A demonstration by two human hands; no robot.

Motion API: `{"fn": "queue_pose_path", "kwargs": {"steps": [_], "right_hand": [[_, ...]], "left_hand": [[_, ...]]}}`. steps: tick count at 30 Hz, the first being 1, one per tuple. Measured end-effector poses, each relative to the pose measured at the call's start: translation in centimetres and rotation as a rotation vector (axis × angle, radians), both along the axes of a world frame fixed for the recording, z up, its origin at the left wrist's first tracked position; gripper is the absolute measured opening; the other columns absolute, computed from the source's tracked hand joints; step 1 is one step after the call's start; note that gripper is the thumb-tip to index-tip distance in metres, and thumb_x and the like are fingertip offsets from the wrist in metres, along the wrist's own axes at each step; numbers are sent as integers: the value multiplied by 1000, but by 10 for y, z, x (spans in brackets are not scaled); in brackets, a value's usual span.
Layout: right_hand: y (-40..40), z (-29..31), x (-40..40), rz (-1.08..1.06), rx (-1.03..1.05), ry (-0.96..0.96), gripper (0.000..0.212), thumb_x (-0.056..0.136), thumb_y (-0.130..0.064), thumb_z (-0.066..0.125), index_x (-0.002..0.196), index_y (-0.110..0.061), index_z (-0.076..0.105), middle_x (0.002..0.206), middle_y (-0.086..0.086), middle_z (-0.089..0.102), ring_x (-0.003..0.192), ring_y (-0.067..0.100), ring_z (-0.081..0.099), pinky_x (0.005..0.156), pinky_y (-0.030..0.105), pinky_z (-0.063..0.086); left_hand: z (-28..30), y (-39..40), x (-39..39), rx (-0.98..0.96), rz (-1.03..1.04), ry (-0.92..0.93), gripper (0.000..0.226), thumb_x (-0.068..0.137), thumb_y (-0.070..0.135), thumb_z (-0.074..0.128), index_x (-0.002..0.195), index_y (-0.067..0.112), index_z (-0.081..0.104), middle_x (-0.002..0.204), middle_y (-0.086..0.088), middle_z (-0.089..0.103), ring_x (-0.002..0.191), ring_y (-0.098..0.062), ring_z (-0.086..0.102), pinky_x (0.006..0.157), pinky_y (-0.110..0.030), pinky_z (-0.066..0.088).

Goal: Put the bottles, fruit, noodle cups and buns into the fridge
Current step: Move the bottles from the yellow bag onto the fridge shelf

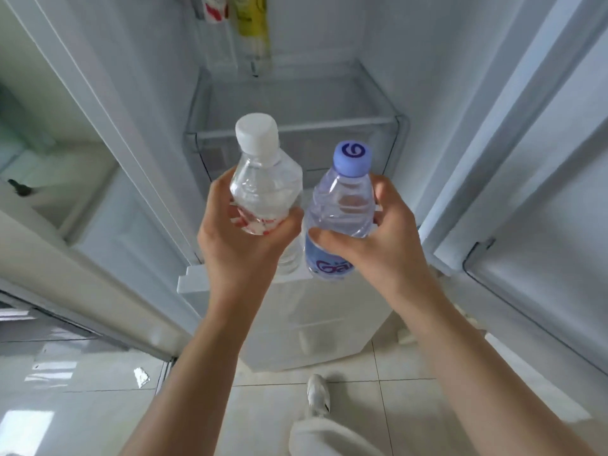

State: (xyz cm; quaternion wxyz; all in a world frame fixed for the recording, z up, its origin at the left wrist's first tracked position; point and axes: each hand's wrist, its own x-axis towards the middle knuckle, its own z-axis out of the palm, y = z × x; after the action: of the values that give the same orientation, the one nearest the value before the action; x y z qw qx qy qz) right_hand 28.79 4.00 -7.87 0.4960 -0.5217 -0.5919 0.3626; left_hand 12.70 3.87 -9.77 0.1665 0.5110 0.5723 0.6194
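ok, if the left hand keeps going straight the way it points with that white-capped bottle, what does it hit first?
Probably the clear fridge drawer, its front rim straight ahead of the left hand and white-capped bottle. Depth is unclear.

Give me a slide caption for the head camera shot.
Left hand holds a white-capped bottle, right hand a purple-capped bottle, before the open fridge.

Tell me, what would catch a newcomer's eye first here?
Two water bottles held up mid-frame before the open fridge: the left hand grips the white-capped bottle, the right hand the blue-capped bottle. Behind them sits a clear fridge drawer, with two more bottles at the top.
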Motion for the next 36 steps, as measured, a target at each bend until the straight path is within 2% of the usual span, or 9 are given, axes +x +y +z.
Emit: {"fn": "queue_pose_path", "kwargs": {"steps": [5, 9, 11, 13, 16, 19, 23, 28, 36], "right_hand": [[70, 21, -7, -10, 67, 36, 49, 59, -19, 89, 95, -26, 58, 84, -9, 70, 77, 2, 67, 66, 14, 52], [128, 44, -16, -69, 153, 29, 47, 57, -25, 89, 92, -28, 58, 82, -11, 70, 76, 2, 68, 67, 20, 55], [154, 55, -20, -127, 207, 27, 47, 54, -26, 89, 89, -31, 57, 79, -16, 69, 74, -5, 65, 61, 7, 46], [177, 67, -24, -158, 225, 39, 49, 55, -26, 88, 89, -36, 55, 82, -18, 67, 76, -8, 63, 63, 4, 43], [208, 79, -28, -131, 212, 103, 51, 57, -24, 86, 92, -39, 53, 88, -15, 66, 79, -2, 65, 63, 13, 51], [238, 88, -36, -133, 202, 131, 50, 56, -26, 85, 92, -38, 52, 87, -13, 66, 77, 1, 66, 62, 17, 52], [271, 88, -48, -165, 193, 93, 54, 57, -25, 86, 100, -30, 54, 88, -12, 65, 75, 1, 65, 65, 22, 54], [303, 79, -62, -184, 171, -17, 58, 56, -27, 86, 104, -20, 54, 93, -3, 64, 83, 16, 66, 77, 43, 56], [329, 62, -68, -128, 154, -71, 54, 60, -23, 87, 102, -18, 53, 94, 4, 65, 85, 20, 66, 78, 45, 56]], "left_hand": [[25, 75, -2, 73, 7, -41, 49, 60, 31, 83, 101, 25, 58, 81, 24, 62, 73, 4, 60, 66, -9, 45], [50, 131, -5, 117, 13, -65, 43, 62, 24, 85, 95, 32, 58, 81, 19, 66, 72, 0, 64, 65, -14, 48], [64, 158, -8, 132, 11, -84, 46, 63, 19, 85, 97, 36, 58, 84, 19, 68, 74, 2, 65, 64, -12, 48], [77, 184, -12, 138, -1, -125, 50, 64, 17, 85, 107, 28, 61, 91, 15, 70, 78, 2, 65, 65, -12, 49], [96, 215, -20, 175, 3, -138, 54, 65, 17, 86, 113, 20, 63, 97, 9, 70, 80, 1, 66, 67, -13, 50], [109, 244, -28, 206, 21, -139, 49, 65, 14, 86, 106, 26, 62, 91, 17, 68, 78, 7, 64, 67, -11, 50], [117, 276, -36, 180, 16, -187, 48, 64, 14, 86, 101, 31, 61, 88, 18, 68, 74, 8, 64, 65, -12, 51], [103, 304, -41, 165, 2, -206, 48, 65, 8, 85, 106, 23, 64, 96, 7, 71, 76, 4, 65, 64, -12, 49], [76, 323, -49, 138, 5, -197, 54, 66, 16, 87, 115, 22, 64, 105, 6, 71, 92, -6, 68, 81, -32, 58]]}}
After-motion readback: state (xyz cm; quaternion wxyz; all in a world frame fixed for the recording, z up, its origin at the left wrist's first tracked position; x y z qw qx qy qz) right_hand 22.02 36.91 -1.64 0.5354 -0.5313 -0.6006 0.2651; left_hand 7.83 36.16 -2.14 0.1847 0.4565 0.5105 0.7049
